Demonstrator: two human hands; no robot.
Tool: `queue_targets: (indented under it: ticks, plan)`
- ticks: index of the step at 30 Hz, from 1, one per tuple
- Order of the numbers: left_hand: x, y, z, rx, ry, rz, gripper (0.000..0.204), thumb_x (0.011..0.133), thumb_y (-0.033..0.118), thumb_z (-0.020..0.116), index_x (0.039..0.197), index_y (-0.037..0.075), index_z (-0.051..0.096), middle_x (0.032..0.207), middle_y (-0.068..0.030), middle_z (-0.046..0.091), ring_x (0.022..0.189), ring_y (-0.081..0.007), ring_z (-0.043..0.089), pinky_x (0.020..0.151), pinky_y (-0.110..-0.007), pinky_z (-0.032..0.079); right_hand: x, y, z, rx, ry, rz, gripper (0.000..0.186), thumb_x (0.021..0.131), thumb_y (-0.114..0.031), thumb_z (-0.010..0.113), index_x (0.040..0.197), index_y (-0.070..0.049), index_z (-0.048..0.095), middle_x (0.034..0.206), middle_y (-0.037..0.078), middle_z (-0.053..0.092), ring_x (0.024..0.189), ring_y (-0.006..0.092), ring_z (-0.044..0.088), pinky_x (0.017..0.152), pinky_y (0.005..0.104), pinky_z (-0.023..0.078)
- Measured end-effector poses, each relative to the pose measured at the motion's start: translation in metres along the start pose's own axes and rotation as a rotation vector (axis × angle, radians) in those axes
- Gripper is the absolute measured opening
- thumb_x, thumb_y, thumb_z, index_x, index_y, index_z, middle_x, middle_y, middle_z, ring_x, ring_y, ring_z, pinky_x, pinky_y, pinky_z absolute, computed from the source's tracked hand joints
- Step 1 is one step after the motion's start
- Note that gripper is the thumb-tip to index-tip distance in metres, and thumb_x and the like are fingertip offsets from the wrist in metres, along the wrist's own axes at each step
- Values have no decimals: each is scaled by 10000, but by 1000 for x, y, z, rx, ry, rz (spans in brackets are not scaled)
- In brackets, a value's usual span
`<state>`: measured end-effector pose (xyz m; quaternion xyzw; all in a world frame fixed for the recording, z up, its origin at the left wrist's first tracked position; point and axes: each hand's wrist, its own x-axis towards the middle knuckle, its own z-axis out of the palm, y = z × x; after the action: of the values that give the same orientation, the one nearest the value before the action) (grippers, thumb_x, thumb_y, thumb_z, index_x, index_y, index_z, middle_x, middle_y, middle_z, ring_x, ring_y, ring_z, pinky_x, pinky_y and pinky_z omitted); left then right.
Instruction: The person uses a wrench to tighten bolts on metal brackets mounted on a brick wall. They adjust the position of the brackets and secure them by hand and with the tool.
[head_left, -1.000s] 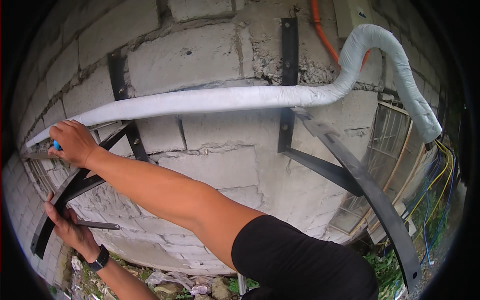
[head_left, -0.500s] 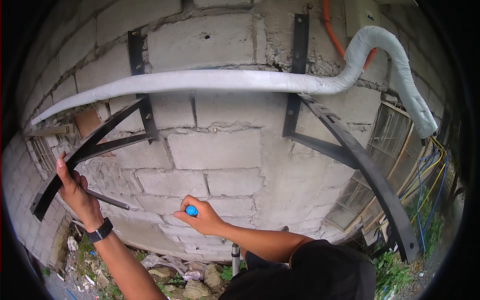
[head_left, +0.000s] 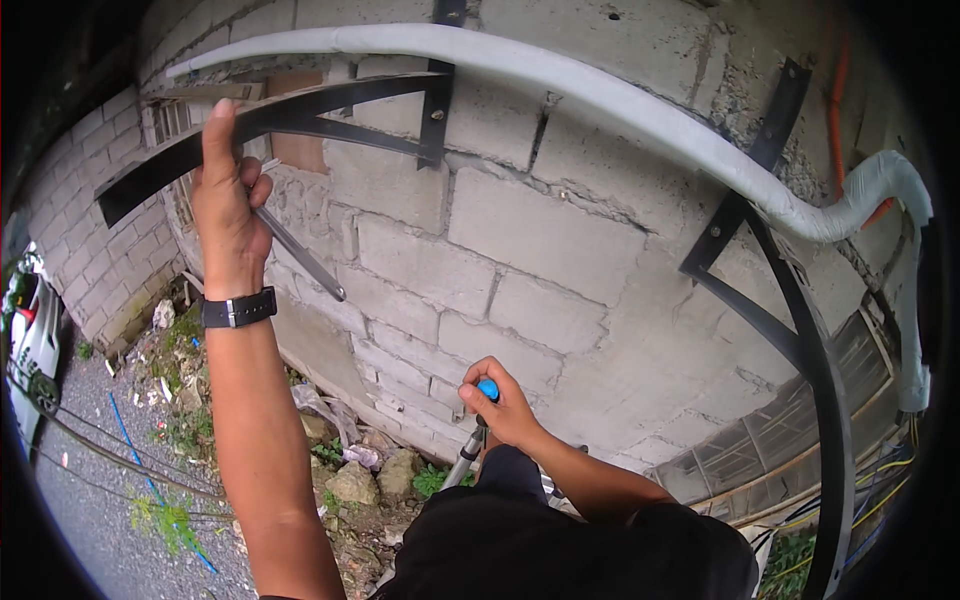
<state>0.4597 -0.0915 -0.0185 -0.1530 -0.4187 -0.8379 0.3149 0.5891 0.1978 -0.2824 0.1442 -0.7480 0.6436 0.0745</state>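
Observation:
My left hand [head_left: 230,225] is raised at the left bracket [head_left: 345,93], a black steel triangle bolted to the block wall. Its thumb points up across the bracket's arm. The curled fingers hold a wrench [head_left: 305,258], whose slim flat metal handle slants down to the right; its other end is hidden by the hand. Lower and nearer my body, my right hand [head_left: 512,412] is closed round a tool with a blue handle [head_left: 488,389]. Only the rounded blue end shows there, so I cannot tell the tool's kind.
A white wrapped pipe [head_left: 600,95] runs along the wall above both brackets. The right bracket [head_left: 812,340] juts toward me. Below stand a metal ladder [head_left: 465,457], rocks [head_left: 352,484] and weeds. Coloured wires [head_left: 880,475] hang at the right; a white car [head_left: 38,350] is far left.
The view has swung left and tilted, so the wall and brackets sit further right and the gravel and car show. Both hands keep their holds; the left stays at the bracket.

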Motion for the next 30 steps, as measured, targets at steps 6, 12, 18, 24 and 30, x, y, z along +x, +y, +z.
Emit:
queue_targets:
  ticks: [6, 12, 18, 24, 30]
  plan:
    - [-53, -23, -29, -69, -75, -205, 671, 980, 477, 693, 1402, -13, 513, 860, 29, 466, 660, -39, 407, 478, -188, 286, 13, -40, 8, 202, -105, 28, 303, 994, -204, 663, 1197, -75, 479, 975, 40, 571, 861, 114, 547, 767, 282, 452]
    - [-212, -96, -85, -108, -184, -492, 362, 1049, 321, 608, 1260, 27, 601, 834, 34, 448, 688, -36, 389, 499, -197, 276, 32, -48, 16, 365, -236, 16, 366, 964, -140, 629, 1257, -84, 416, 1084, 98, 544, 941, 182, 550, 879, 364, 453]
    - [-269, -147, -95, 574, -476, -282, 594, 921, 184, 781, 1454, 48, 557, 994, -95, 616, 785, -155, 582, 722, -305, 503, 52, -4, 35, 309, -78, 14, 235, 1083, -230, 559, 1203, -70, 435, 1007, 45, 552, 893, 117, 566, 824, 282, 484]
    - [-281, -180, -128, 627, -404, -320, 586, 950, 243, 737, 1442, -1, 533, 1066, -168, 717, 894, -212, 682, 824, -337, 543, 69, 11, 61, 87, -249, -20, 352, 1090, -305, 549, 1303, -48, 441, 1089, 85, 579, 974, 154, 580, 892, 303, 487]
    - [-281, -182, -150, 27, -26, -678, 341, 1035, 350, 627, 1170, 37, 645, 814, 3, 558, 669, -78, 489, 593, -262, 398, 48, 83, 61, 27, -256, 100, 636, 1091, -468, 455, 1531, -21, 354, 1384, 175, 542, 1233, 276, 558, 1019, 422, 467]
